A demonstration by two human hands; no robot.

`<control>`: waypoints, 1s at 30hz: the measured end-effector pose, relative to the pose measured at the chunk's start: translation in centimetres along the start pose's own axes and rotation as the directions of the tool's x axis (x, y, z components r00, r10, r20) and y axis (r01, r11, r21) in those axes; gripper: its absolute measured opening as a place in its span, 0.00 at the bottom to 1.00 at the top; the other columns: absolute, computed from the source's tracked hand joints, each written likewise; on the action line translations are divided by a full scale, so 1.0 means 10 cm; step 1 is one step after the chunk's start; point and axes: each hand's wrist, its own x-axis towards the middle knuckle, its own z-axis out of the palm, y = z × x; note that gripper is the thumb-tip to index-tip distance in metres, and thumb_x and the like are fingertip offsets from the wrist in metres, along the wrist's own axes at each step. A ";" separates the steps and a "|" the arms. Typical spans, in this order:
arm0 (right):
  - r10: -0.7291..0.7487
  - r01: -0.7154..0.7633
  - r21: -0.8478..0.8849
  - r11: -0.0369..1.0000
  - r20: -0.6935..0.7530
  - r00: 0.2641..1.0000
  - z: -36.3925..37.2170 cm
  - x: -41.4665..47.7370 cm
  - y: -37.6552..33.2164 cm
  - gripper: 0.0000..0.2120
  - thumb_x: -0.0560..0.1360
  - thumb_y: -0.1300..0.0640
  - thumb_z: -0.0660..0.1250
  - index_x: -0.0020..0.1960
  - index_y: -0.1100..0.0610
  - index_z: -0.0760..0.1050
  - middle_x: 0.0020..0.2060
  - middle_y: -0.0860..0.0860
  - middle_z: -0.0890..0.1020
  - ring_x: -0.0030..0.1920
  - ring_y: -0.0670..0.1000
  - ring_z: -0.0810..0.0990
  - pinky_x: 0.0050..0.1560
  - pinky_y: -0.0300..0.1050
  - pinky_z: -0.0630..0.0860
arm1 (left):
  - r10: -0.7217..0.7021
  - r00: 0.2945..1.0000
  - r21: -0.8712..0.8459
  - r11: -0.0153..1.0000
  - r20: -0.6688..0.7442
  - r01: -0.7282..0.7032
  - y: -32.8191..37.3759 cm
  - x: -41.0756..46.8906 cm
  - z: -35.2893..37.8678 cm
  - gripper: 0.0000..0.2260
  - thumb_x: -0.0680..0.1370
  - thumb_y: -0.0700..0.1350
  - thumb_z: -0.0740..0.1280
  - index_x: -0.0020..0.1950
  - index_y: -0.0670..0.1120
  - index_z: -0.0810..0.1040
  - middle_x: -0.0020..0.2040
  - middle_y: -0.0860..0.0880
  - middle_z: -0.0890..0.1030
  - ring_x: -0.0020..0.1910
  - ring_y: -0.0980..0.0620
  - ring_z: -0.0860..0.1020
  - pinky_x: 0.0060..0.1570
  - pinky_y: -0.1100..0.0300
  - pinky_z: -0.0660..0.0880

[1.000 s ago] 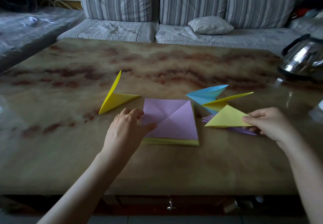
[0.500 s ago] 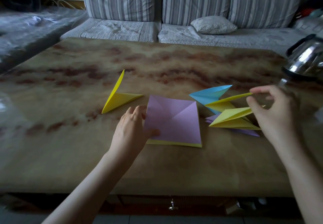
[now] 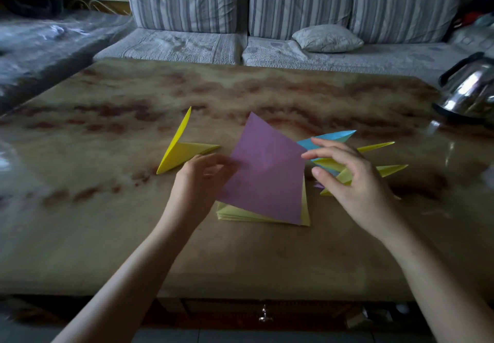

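1. Sofa (image 3: pixel 294 8): grey striped, far beyond the stack of paper (image 3: pixel 240 213), past the far edge of the table.
2. Table (image 3: pixel 240 257): marbled brown top. The stack lies flat on it, near my edge.
3. Kettle (image 3: pixel 470 88): shiny metal with a black handle, far right of the stack and further back, at the frame edge.
4. Cushion (image 3: pixel 327 38): pale, lying on the sofa seat, beyond the stack and slightly right.
5. Left hand (image 3: pixel 203 182): just left of the stack. Thumb and fingers pinch the left edge of the purple sheet (image 3: pixel 264 171).
6. Right hand (image 3: pixel 358 182): just right of the stack, raised off the table. Fingers spread and loosely bent, gripping nothing. The index fingertip is at the sheet's right corner; I cannot tell whether they touch.
7. Purple sheet: square, lifted over the stack and tilted up toward the far side. Its near right corner is down at the stack's near right corner.
8. Stack of paper: pale yellow sheets, only the near and right edges showing under the purple sheet.
9. Yellow folded piece (image 3: pixel 184 153): left of the stack, beyond my left hand, one flap standing upright.
10. Blue folded piece (image 3: pixel 331 136): right of the stack and further back, partly behind my right fingers.
11. Yellow folded points (image 3: pixel 393 169): right of the stack, sticking out past my right hand.
12. Metal knob (image 3: pixel 264 316): below the table edge, nearer me than the stack.
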 end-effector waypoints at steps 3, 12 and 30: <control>0.023 -0.024 0.011 1.000 0.107 0.994 0.01 0.00 0.01 0.25 0.73 0.74 0.60 0.55 0.46 0.78 0.69 0.44 0.68 0.71 0.40 0.64 0.61 0.34 0.70 | -0.070 0.997 -0.146 0.986 0.045 0.076 0.06 0.00 -0.04 0.09 0.74 0.41 0.70 0.37 0.54 0.82 0.36 0.50 0.80 0.34 0.55 0.76 0.39 0.56 0.76; 0.060 -0.084 0.069 0.994 0.299 0.953 -0.04 -0.02 -0.11 0.22 0.65 0.63 0.69 0.54 0.43 0.76 0.64 0.41 0.71 0.68 0.39 0.65 0.55 0.21 0.63 | -0.033 0.994 -0.152 0.987 0.100 0.048 0.16 0.02 -0.20 0.06 0.76 0.38 0.66 0.45 0.48 0.80 0.29 0.56 0.78 0.21 0.60 0.68 0.19 0.68 0.67; 0.352 -0.298 0.437 0.848 -0.046 0.935 0.05 0.04 -0.03 0.11 0.64 0.66 0.76 0.42 0.58 0.76 0.30 0.53 0.80 0.26 0.51 0.76 0.29 0.43 0.74 | -0.149 0.932 -0.472 0.829 0.331 0.300 0.32 -0.10 -0.14 0.32 0.57 0.46 0.76 0.61 0.49 0.75 0.44 0.47 0.85 0.41 0.54 0.83 0.37 0.62 0.79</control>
